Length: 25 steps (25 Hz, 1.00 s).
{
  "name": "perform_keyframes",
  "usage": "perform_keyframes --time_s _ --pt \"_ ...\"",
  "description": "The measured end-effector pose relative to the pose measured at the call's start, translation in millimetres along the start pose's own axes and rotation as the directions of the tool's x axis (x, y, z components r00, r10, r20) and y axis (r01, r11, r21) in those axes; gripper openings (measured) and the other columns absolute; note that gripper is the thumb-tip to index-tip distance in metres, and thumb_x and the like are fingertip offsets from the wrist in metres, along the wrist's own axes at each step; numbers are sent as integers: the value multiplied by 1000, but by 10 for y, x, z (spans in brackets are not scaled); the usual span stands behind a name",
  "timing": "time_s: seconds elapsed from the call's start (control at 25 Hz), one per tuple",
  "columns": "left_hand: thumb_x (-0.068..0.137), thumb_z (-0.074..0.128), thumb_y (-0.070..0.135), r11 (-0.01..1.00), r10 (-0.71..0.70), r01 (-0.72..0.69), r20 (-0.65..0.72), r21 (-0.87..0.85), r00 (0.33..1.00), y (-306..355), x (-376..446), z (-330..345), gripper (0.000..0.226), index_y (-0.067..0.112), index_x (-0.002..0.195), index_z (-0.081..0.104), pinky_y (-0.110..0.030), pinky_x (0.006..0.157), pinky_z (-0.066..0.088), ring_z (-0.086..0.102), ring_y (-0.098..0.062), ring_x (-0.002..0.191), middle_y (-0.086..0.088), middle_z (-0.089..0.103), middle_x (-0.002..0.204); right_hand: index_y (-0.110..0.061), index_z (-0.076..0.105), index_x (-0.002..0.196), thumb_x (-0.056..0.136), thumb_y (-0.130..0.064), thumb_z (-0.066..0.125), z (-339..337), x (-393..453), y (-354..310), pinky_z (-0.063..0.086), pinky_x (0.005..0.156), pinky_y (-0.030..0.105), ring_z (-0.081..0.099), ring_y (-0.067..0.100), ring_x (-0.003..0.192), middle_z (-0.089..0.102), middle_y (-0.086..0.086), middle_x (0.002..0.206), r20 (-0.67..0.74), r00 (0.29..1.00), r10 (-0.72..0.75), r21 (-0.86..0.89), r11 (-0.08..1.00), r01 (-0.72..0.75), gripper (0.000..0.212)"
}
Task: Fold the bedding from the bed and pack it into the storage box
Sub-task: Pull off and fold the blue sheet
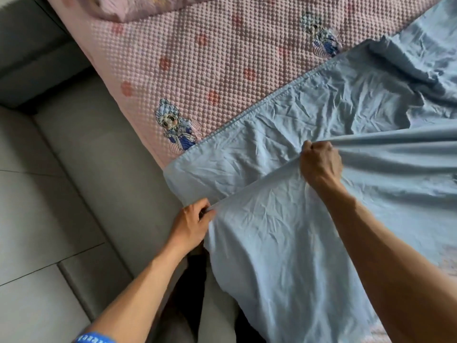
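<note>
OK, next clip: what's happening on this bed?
A person is folding a light blue sheet on a bed covered by a pink bubble-textured mattress pad. The left hand pinches the sheet's edge at the bedside; the right hand grips a bunched part farther in, lifting a fold. No storage box is in view.

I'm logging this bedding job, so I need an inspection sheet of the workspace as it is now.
Surface: pink bubble-textured mattress pad with cartoon prints, partly covered.
Job's things: light blue sheet, wrinkled, partly lifted; storage box not seen.
Clutter: pink pillow at the top edge.
Grippers: left hand pinches the sheet's fold; right hand grips it further along.
Cables: nothing seen.
Surroundings: grey tiled floor; blue wristband on the left arm.
</note>
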<state>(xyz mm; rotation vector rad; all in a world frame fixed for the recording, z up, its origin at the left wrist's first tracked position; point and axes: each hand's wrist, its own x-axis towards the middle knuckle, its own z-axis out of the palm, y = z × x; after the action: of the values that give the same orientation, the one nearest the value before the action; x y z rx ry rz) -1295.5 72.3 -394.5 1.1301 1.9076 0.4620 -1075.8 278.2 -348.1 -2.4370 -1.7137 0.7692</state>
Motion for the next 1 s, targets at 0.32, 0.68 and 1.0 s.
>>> perform_keyframes --time_s 0.32,0.68,1.0 --pt "84 74 23 978 -142 173 235 -116 962 -717 773 -850 18 20 68 67 -26 62 38 48 -1 58 9 60 62 6 65 87 92 -18 46 522 543 -898 45 83 38 60 41 106 62 35 106 168 982 -86 -40 995 94 31" --pt "78 75 39 955 -267 160 491 249 830 -1028 729 -869 26 21 73 56 -27 56 39 54 -10 61 7 58 68 5 68 84 89 -31 43 700 634 -935 51 84 44 64 43 97 66 32 98 205 975 -86 -45 994 98 44" --pt "76 80 30 957 -225 274 342 -101 912 -901 776 -858 21 19 91 69 -32 62 56 67 -13 63 10 70 89 1 67 72 79 -43 42 836 638 -885 54 83 54 67 42 85 70 25 82 233 972 -17 75 997 0 50"
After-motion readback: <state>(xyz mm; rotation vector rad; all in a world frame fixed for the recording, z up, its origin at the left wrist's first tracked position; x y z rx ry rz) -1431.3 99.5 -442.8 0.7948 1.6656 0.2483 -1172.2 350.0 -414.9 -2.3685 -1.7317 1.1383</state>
